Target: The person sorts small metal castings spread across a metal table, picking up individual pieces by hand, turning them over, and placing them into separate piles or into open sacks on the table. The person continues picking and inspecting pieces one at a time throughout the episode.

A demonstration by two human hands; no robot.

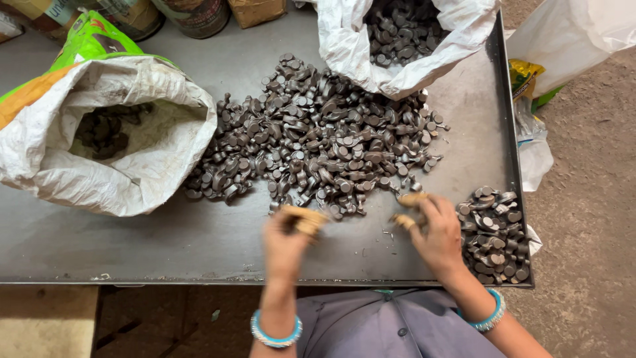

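A big heap of small dark metal parts (324, 146) lies in the middle of the grey metal table (165, 245). My left hand (288, 238) hovers at the heap's near edge, blurred by motion, its fingertips wrapped in tan tape; whether it holds a part is unclear. My right hand (434, 232) rests at the heap's near right edge, taped fingertips curled toward the parts. Just right of that hand lies a smaller pile of the same parts (497, 232). Both wrists wear blue bangles.
A white woven sack (132, 166) with a few parts inside sits open at the left. Another white sack (397, 66), full of parts, leans at the back. Cans (192, 13) stand along the far edge. More bags (563, 40) lie on the floor right of the table's raised rim.
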